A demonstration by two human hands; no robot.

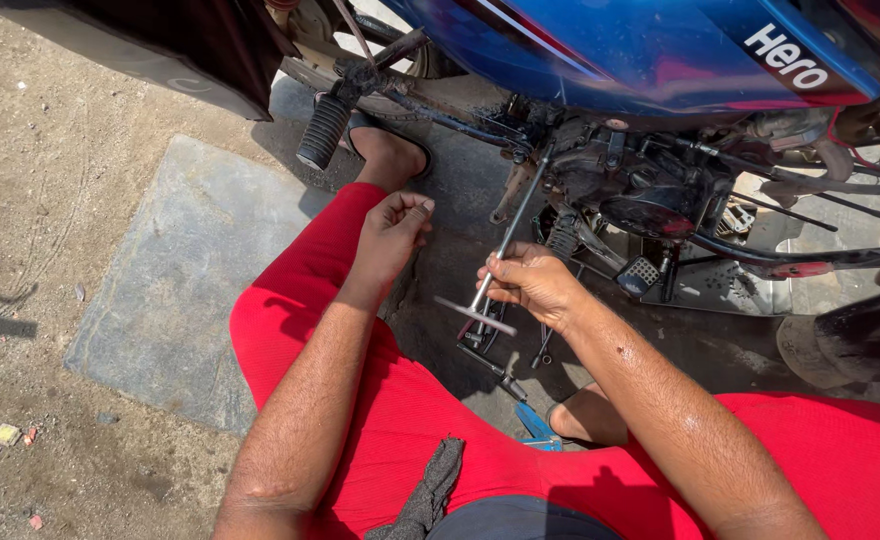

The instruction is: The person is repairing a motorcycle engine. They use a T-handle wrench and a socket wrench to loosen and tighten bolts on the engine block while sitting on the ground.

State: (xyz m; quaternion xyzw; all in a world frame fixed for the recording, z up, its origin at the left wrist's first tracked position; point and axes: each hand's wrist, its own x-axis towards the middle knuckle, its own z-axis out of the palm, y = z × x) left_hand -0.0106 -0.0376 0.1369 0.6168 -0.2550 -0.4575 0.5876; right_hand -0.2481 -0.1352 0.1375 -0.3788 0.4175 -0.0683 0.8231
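We were squatting by the blue motorbike (600, 50), footpeg (322, 130) off to the left and loose tools (500, 375) on the ground, right hand (532, 285) gripping the T-handle wrench (505, 245) running up into the engine (650, 185), left hand (392, 235) loosely curled, holding nothing.

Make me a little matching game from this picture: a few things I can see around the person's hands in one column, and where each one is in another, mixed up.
Things:
1. T-handle wrench
2. grey rag
3. ribbed footpeg
4. left hand

Places or states:
A. draped on the red-clad lap
B. closed in a loose fist, holding nothing visible
C. gripped by the right hand, shaft running up to the engine
D. sticking out from the motorcycle frame, above the sandalled foot

Pairs: 1-C, 2-A, 3-D, 4-B
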